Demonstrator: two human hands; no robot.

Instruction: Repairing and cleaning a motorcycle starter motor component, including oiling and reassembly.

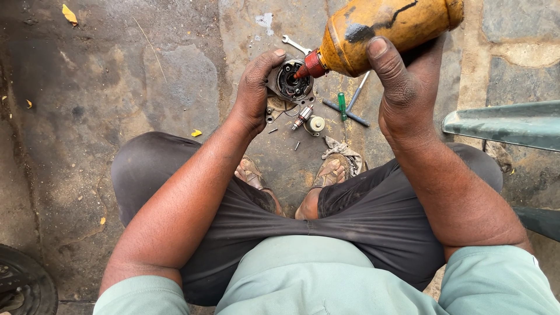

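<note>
Technician: Status check. Left hand [255, 87] grips the round motor housing [290, 83], fingers wrapped behind it, thumb on its upper rim, open face toward the camera. It is held above the stone floor [116, 87], ahead of the knees.

Inspector: Right hand?

Technician: Right hand [402, 87] is closed around a grimy yellow squeeze bottle [391, 26], tilted down to the left. Its red nozzle [311, 65] sits at the housing's opening, touching or just short of the rim; contact cannot be confirmed.

Inspector: Step in hand?

Technician: Judged as fluid application into the housing bore. The nozzle must stay centred on the opening, with the housing held level.

Inspector: Markings?

Technician: The bottle bears black smears and a dark band over yellow; no readable label shape.

Inspector: Surrounding parts?

Technician: Small armature [302, 116] and round cap [315, 124] lie on the floor below the housing. Green-handled screwdriver [342, 107] and T-handle wrench [353, 105] lie just beside them, spanner [294, 44] beyond, rag [345, 150] by the right foot.
</note>
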